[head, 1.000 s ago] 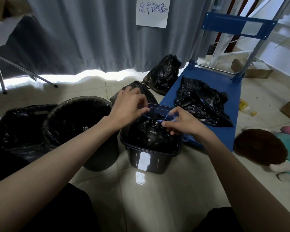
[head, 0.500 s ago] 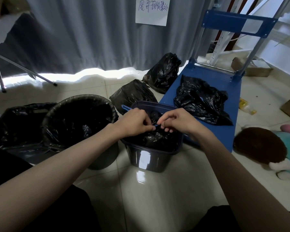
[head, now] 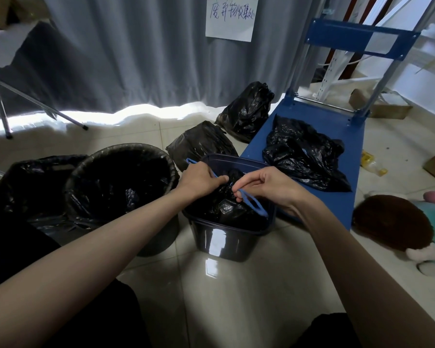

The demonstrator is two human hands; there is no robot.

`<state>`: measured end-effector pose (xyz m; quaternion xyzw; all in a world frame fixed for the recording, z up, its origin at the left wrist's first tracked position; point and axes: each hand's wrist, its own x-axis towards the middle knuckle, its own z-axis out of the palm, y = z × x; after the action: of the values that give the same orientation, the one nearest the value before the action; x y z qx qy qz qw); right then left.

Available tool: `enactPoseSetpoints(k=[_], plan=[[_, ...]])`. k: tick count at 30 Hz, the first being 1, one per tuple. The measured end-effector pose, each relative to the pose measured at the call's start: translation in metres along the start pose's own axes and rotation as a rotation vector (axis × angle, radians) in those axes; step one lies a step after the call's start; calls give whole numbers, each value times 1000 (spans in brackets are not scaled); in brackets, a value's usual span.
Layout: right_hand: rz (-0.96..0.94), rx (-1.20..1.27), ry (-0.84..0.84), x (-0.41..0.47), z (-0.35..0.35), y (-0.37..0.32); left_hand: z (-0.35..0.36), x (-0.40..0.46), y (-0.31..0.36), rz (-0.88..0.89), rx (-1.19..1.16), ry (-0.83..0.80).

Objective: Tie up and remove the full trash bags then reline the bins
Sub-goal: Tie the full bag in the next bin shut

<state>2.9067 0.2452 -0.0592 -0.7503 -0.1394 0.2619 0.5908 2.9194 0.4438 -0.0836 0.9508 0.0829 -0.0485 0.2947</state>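
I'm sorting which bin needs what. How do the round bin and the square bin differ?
The round bin is wider, with its liner folded over the rim; the square bin shows a bare glossy rim. The round bin's bag gapes open; the square bin's bag is gathered at its blue drawstring. Both stand upright.

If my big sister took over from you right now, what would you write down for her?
Left hand grips one blue drawstring; right hand pinches the other blue drawstring loop.
Both pull the black plastic trash bag shut inside the small dark square bin.
Round black bin beside it has a liner in.
Two tied black bags lie on the floor, a crumpled black bag on the blue trolley.
Left: finish the knot, lift out, reline.
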Motion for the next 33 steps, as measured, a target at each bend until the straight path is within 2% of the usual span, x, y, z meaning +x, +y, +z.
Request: enactPoseSetpoints(k=[2, 6, 10, 16, 20, 23, 27, 33], plan=[[-5, 59, 13, 0, 1, 1, 3, 3, 1, -18, -53, -26], [-17, 83, 76, 1, 2, 3, 7, 6, 2, -101, -364, -94], [-39, 156, 159, 2, 1, 2, 5, 5, 3, -124, -539, -193], [-102, 402, 412, 11, 10, -2, -6, 5, 13, -100, -682, -167], [-208, 534, 445, 13, 18, -9, -17, -1, 22, -59, -851, -158], [-231, 569, 456, 16, 25, -12, -20, -4, 28, -47, -887, -179], [-145, 586, 438, 19, 32, -6, -13, -8, 29, -171, -961, -291], [25, 538, 491, 16, 30, 9, 13, -15, 19, -178, -824, -300]])
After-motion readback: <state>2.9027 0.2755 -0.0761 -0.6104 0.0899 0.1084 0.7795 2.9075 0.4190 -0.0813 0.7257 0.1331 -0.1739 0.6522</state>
